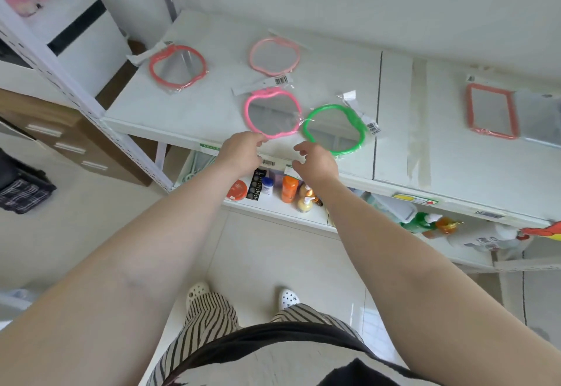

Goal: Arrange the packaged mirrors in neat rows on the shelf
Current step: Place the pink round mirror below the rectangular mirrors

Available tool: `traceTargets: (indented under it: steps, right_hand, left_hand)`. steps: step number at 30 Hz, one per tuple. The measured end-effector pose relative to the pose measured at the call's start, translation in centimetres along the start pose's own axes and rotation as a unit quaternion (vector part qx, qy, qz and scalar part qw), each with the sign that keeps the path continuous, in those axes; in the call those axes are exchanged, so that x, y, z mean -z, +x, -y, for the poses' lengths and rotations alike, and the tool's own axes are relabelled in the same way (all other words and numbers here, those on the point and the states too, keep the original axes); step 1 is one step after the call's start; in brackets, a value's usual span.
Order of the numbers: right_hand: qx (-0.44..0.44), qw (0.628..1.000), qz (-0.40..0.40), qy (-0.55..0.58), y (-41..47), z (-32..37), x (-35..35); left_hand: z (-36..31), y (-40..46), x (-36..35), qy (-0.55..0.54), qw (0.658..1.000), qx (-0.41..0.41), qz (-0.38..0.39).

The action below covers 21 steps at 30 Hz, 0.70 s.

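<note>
Under my hands, on a lower shelf [282,211], I see an orange bottle [289,189], a small blue jar [267,186], a round orange tin [236,190] and two pump bottles [305,200]. Far below are my white shoes [197,292] on the floor. Off to my left sits a brown box [57,130].
</note>
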State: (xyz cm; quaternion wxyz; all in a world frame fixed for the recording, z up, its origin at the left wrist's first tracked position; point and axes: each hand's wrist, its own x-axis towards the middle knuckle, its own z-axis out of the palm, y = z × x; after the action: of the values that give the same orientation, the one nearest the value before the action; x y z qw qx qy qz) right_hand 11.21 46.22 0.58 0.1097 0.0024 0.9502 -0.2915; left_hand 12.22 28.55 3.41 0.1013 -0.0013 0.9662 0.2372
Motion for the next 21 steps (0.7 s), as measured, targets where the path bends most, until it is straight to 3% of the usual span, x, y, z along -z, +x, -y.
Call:
traceTargets:
  steps: [10,15,21]
  right_hand:
    - [-0.126,0.986,-0.102,0.024,0.6,5.7,-4.4]
    - [-0.195,0.970,-0.137,0.056,-1.2,9.3,-7.6]
    - [-0.248,0.952,-0.168,0.058,-2.1,10.5,-7.4]
  left_hand:
    - [7.5,4.5,4.2,0.026,0.989,-0.132,0.060]
    - [12.3,5.6,6.4,0.024,0.986,-0.141,0.082]
    - [12.6,7.0,6.2,0.017,0.986,-0.142,0.084]
